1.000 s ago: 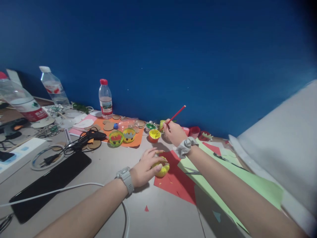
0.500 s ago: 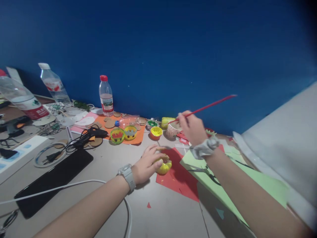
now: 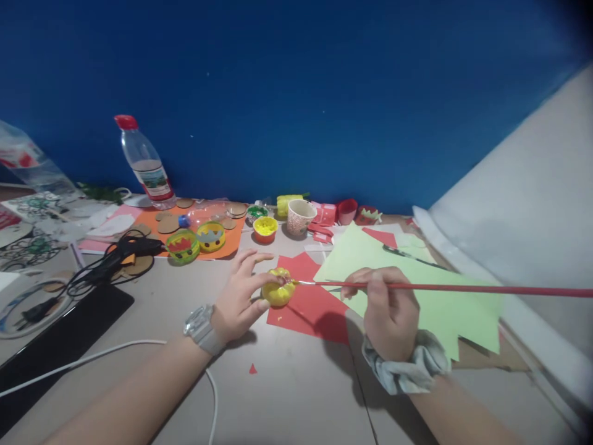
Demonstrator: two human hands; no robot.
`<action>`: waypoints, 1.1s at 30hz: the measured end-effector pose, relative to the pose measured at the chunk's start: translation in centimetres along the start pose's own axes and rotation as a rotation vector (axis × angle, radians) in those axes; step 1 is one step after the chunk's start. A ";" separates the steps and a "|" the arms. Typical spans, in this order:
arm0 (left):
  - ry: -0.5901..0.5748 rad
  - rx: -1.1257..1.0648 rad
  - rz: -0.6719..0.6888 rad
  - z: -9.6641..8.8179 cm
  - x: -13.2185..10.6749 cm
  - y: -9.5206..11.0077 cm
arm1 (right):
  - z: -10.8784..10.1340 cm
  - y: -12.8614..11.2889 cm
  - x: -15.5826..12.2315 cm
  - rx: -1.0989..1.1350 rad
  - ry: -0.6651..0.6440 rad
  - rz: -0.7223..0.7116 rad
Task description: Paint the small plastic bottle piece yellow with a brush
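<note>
My right hand (image 3: 391, 309) is closed around a long red paintbrush (image 3: 463, 288), held almost level. The brush tip meets a small, lobed piece (image 3: 278, 294) coated in shiny yellow paint, which looks like a cut bottle bottom. My left hand (image 3: 241, 296) steadies this piece from its left side, index finger over its top and thumb low beside it, the other fingers spread. Under the piece lies a sheet of red paper (image 3: 310, 312). Just behind stand a cup of yellow paint (image 3: 265, 228), a tub of green paint (image 3: 256, 214) and a speckled paper cup (image 3: 300, 217).
Scissors, partly hidden by my right hand, lie on green paper (image 3: 430, 303). Two decorated yellow-green rings (image 3: 183, 246) sit near orange paper (image 3: 236, 232). A bottle (image 3: 148, 164), a black cable (image 3: 125, 247), a black phone-like slab (image 3: 78, 346) and a white cord (image 3: 115, 349) occupy the left.
My right hand has come down from near the paper cup, bringing the brush tip onto the yellow piece. My left hand stays at that piece. The view has shifted to the right.
</note>
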State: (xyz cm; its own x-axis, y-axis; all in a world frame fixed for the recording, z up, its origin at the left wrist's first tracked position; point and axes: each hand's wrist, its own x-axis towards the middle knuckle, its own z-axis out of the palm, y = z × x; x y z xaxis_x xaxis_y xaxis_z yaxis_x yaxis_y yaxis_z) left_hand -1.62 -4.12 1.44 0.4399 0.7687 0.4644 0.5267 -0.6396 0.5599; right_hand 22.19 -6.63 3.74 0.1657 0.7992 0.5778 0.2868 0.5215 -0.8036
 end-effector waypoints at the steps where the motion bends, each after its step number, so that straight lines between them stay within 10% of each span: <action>1: 0.004 0.031 0.012 0.1 0.0 0.0 | 0.1 0.0 -0.3 0.000 -0.026 -0.009; 33: -0.010 0.131 0.015 0.2 0.3 0.3 | -0.8 0.8 -0.2 -0.124 -0.300 -0.210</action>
State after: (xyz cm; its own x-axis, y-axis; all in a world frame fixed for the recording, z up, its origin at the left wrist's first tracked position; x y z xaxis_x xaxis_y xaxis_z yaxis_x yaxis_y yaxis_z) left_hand -1.16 -4.14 1.60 0.4559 0.7591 0.4648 0.6102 -0.6467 0.4577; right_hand 23.15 -6.67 3.09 -0.1868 0.7400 0.6462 0.3999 0.6581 -0.6380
